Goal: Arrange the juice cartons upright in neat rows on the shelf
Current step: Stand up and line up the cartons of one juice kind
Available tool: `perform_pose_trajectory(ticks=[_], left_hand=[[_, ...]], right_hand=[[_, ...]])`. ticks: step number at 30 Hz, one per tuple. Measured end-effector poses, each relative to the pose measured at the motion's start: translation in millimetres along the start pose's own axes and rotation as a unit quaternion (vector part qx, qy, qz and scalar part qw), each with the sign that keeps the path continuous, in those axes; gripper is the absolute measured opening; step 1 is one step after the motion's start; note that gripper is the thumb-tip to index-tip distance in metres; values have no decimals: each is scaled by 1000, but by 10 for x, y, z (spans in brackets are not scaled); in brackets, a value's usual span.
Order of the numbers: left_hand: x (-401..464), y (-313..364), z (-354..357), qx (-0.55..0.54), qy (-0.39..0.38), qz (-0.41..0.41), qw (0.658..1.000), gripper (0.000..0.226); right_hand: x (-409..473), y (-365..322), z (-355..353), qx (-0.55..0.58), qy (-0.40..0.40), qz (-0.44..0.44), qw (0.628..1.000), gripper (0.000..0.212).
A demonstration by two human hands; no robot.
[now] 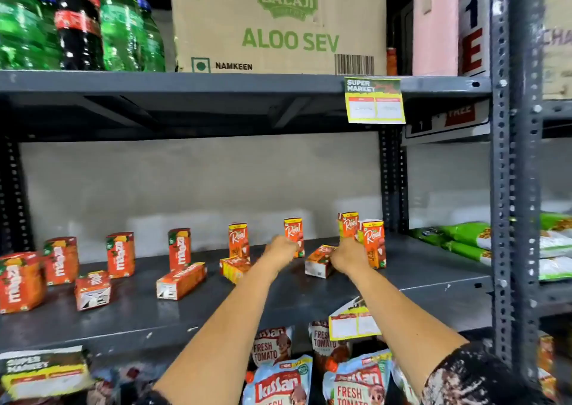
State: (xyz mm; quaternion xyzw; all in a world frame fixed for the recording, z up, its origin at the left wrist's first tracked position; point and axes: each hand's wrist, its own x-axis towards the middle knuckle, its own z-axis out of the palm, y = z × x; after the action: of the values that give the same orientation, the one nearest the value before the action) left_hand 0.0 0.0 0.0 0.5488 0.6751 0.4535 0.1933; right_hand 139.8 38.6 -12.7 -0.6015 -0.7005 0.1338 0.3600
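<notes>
On the grey shelf board (278, 308) stand several orange juice cartons. Upright Maaza cartons (120, 254) fill the left side, and two Maaza cartons (181, 281) lie flat in front of them. Upright Real cartons (373, 243) stand at the back right. One Real carton (235, 267) lies flat near the middle. My left hand (280, 248) curls around the lower part of an upright Real carton (294, 229). My right hand (348, 256) closes on the right end of a lying Real carton (318, 260). Both hands are blurred.
The shelf above holds drink bottles (77, 24) and a cardboard box (278, 24), with a price tag (374, 100) hanging from its edge. Ketchup pouches (278, 383) sit below. A perforated steel post (513, 188) stands right, with green packets (464, 237) beyond it.
</notes>
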Motion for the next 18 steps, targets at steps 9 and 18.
perform_pose_trajectory(ticks=[9, 18], left_hand=[[51, -201, 138, -18, -132, -3, 991, 21], [38, -245, 201, -40, -62, 58, 996, 25]], right_hand=[[117, 115, 157, 65, -22, 40, 997, 33], [113, 106, 261, 192, -30, 90, 977, 30]])
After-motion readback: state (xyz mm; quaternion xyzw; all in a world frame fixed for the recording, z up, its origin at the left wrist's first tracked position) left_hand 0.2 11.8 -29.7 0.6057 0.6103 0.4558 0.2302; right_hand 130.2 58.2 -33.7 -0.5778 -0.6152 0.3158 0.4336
